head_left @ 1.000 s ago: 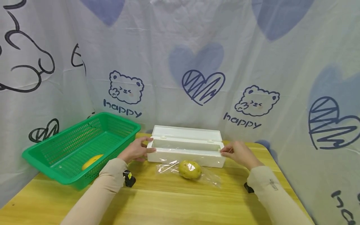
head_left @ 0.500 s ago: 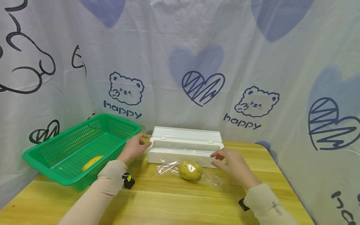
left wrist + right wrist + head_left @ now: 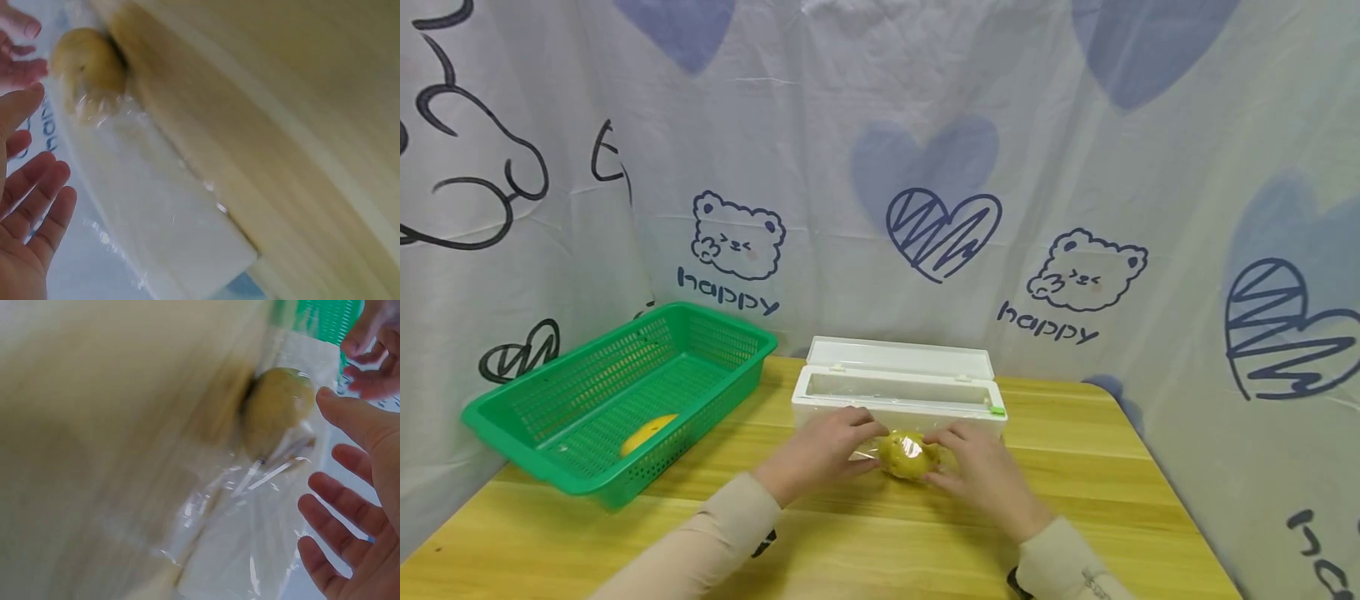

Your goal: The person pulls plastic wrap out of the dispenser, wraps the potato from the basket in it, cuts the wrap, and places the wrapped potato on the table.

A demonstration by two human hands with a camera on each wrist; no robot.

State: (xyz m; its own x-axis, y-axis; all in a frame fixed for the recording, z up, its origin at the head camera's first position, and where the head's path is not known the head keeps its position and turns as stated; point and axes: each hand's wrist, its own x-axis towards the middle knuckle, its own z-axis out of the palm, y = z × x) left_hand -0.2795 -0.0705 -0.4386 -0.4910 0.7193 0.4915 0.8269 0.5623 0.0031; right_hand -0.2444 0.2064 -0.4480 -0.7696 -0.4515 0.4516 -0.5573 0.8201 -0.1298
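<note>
Looks like the wrapping step to me: yellow oval potato (image 3: 907,456) sits between the hands, clear crinkly plastic film (image 3: 253,481) over part of it. Next move probably calls for gathering that film snugly. Left hand (image 3: 826,447) and right hand (image 3: 987,469) face each other, fingers loosely spread; can't tell if they're touching it.

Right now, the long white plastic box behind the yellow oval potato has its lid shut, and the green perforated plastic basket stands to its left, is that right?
Not quite: in the head view, the long white plastic box has its lid open. It sits behind the yellow oval potato, with the green perforated plastic basket to its left.
</note>
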